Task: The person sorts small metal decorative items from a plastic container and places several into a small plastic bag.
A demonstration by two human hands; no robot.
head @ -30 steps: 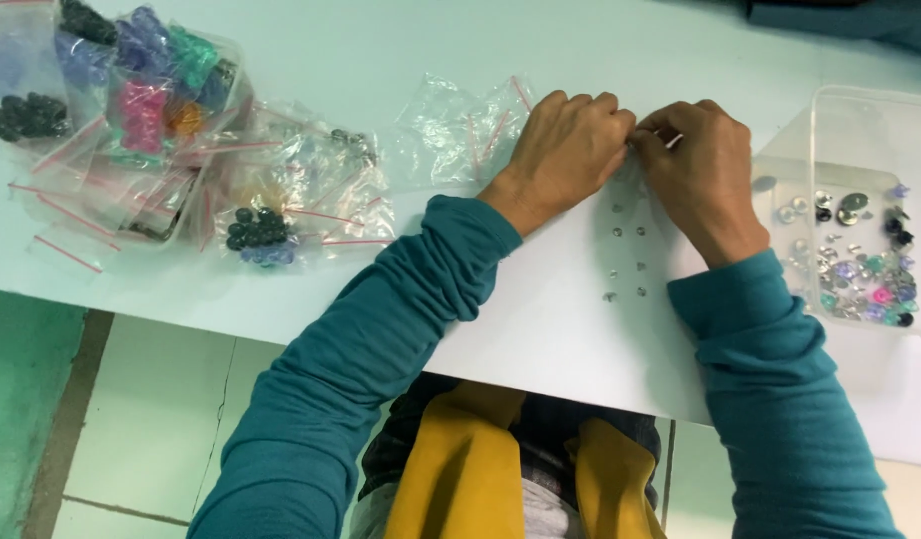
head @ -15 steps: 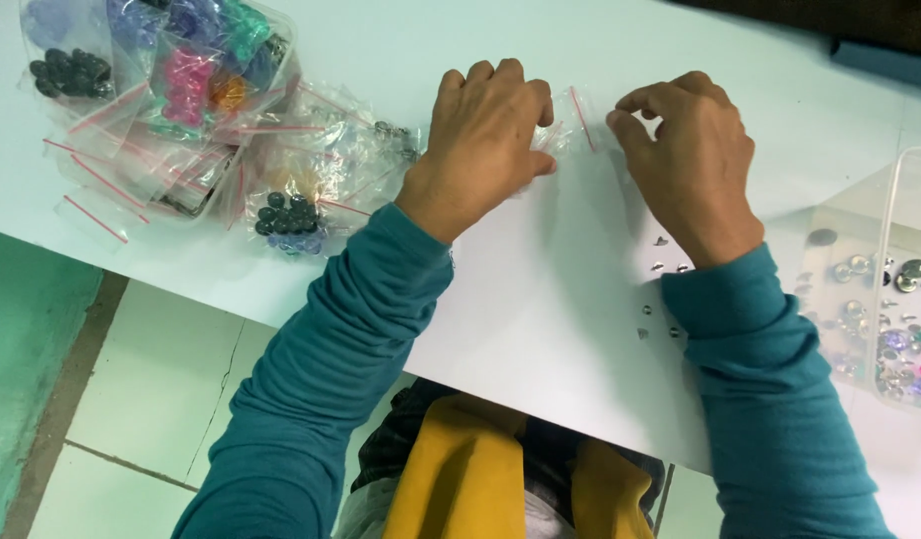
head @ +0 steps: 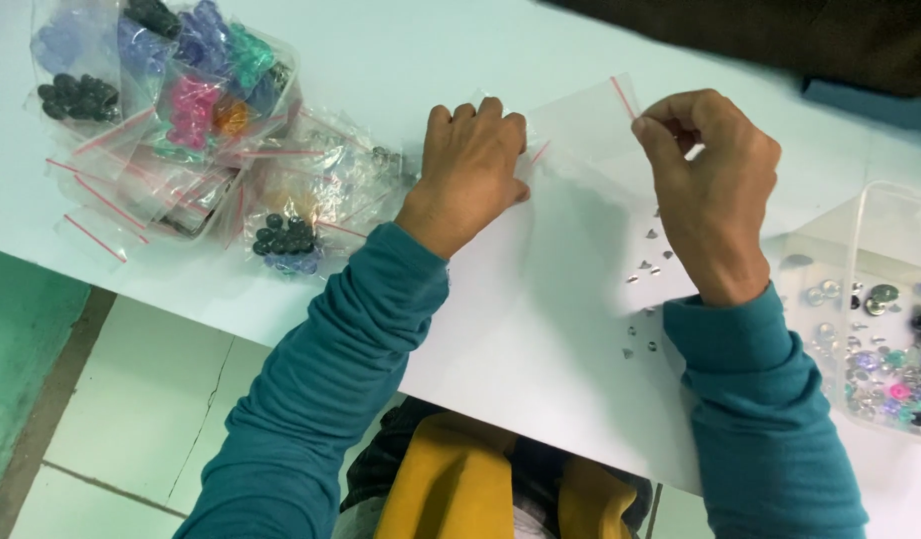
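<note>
Where the two hands meet, near the middle of the white table [head: 540, 339], a small clear plastic bag [head: 580, 125] with a red zip strip lies stretched flat between them; contents not discernible. Left hand [head: 472, 165]: palm down, fingers curled, pressing the bag's left edge. Right hand [head: 710, 180]: fist-like, thumb and forefinger pinched on the bag's right top corner. Both sleeves teal. Small silver studs [head: 645, 262] lie scattered just below the right hand. Clear box of beads [head: 875, 329] at the right edge. Pile of bead bags [head: 181, 130] toward the far left corner.
</note>
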